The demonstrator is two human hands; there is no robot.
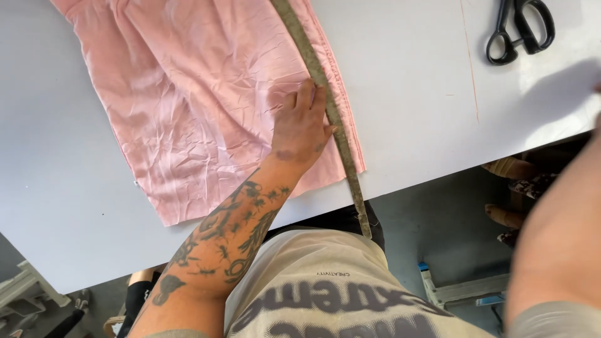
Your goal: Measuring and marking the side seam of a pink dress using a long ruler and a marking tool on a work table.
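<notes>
Ruler [325,103] | left hand [300,128] flat (fingers extended) | pink fabric [200,94]

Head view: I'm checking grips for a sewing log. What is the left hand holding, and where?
Nothing is gripped. The left hand lies flat, pressing the long ruler against the pink fabric near its hemmed edge.

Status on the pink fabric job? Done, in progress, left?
Done: the wrinkled pink fabric piece is spread on the white table, and the long worn straightedge lies along its hemmed right edge. In hand: the left hand presses flat on fabric and straightedge; the right hand is out of view, only its arm shows. Left: no marking or cut visible on the fabric; the black-handled scissors lie untouched at the far right.
</notes>
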